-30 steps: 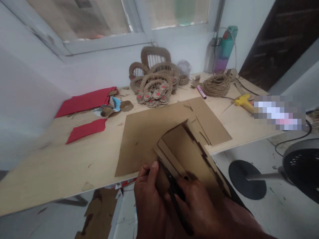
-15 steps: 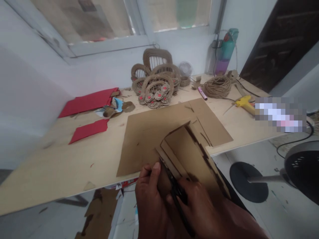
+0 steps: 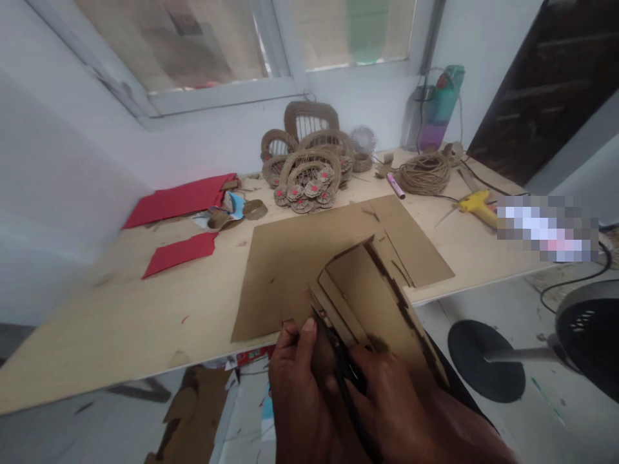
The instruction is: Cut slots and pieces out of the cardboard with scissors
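Scissors (image 3: pixel 341 356) partly hidden by right fingers (image 3: pixel 378 368); object (image 3: pixel 549 229) pixelated beyond recognition.

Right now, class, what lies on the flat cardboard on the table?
Thin scraps lie on the flat cardboard. The folded cardboard in front hides part; whatever lies behind it cannot be seen.

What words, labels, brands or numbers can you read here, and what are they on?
None can be read for certain.
Red package under the table edge: pale marks, too blurred to read.
Pink marker: faint print, too small to read.
Scissors and folded cardboard at the hands: no lettering shows.
Patch beside the yellow glue gun: pixelated, unreadable.
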Motion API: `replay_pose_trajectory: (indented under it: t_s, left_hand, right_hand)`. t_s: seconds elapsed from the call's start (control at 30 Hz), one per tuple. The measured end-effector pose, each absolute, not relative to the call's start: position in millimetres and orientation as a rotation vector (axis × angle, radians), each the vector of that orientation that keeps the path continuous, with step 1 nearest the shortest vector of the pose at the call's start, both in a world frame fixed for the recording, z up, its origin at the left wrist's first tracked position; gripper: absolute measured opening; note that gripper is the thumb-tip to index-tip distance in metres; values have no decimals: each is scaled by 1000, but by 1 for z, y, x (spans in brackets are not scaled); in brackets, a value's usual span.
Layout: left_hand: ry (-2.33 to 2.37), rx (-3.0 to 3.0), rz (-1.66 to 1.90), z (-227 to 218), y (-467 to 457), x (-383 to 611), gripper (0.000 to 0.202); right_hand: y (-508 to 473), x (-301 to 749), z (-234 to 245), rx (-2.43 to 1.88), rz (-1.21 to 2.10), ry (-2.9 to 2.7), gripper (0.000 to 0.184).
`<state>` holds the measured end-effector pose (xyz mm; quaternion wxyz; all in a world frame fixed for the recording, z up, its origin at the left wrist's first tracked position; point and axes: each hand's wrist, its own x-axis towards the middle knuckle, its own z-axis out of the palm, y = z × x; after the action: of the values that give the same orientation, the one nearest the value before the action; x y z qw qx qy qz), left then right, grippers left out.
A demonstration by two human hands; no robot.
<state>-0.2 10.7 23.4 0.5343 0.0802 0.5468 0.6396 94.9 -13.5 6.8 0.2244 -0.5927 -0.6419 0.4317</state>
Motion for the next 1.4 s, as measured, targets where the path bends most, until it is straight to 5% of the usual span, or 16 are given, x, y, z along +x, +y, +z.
replay_pose_trajectory:
  t_s: [0.47,1.13,1.4]
  left_hand:
    - [1241,124,1521,31,6,5,27]
    - [1328,203,1557,38,15,2,17]
    - [1279,177,1554,37,12,2,17]
  right_hand:
    - [-18,96,4,-1654,1097,-1842,40]
    - [-17,96,7,-1729,959,-1915,17]
    - [-15,97,7,-1719,1001,-1904,23]
